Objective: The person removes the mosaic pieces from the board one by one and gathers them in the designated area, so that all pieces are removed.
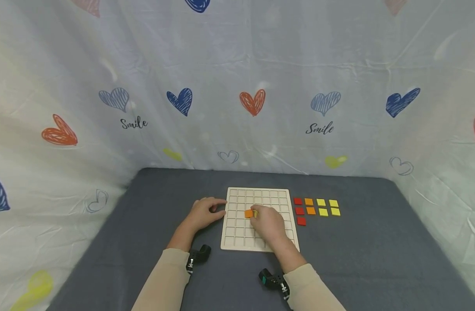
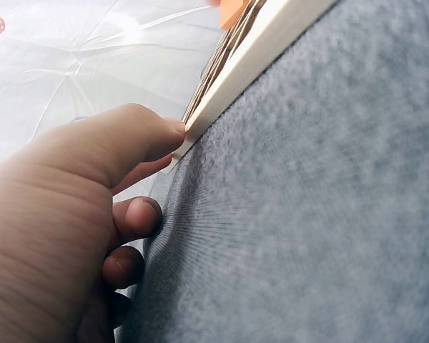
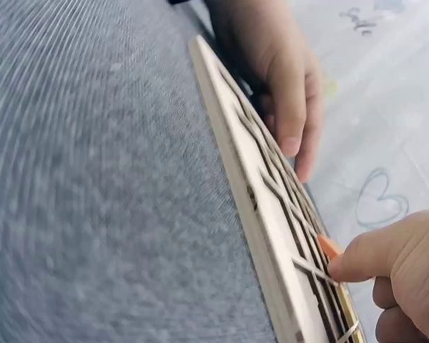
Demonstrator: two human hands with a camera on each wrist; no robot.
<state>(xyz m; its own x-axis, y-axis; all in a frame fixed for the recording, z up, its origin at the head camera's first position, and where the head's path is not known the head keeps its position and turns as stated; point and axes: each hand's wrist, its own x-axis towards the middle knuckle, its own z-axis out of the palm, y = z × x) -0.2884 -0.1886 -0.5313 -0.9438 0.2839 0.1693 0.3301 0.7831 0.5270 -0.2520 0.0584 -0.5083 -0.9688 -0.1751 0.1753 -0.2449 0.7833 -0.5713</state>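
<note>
A pale wooden grid board [image 1: 237, 246] lies on the dark cloth. My left hand [image 1: 203, 213] is at its left side, thumb and index fingertips at the edge; in the left wrist view the thumb [image 2: 139, 136] touches the rim and the other fingers are bent below. Over the middle of the grid, my right hand [image 1: 269, 224] pinches a small square orange tile [image 1: 248, 214]. That tile [image 3: 329, 246] looks tilted against the grid in the right wrist view. Something yellow [image 1: 255, 213] shows beside the right fingertips, partly hidden by them.
Right of the board, loose tiles lie in columns: three red tiles [image 1: 299, 211], two orange tiles [image 1: 310, 211] and several yellow tiles [image 1: 323, 212]. A white curtain with printed hearts [image 1: 253, 103] hangs behind the table [image 1: 377, 242]. Black wrist cameras [image 1: 273, 278] sit below the hands.
</note>
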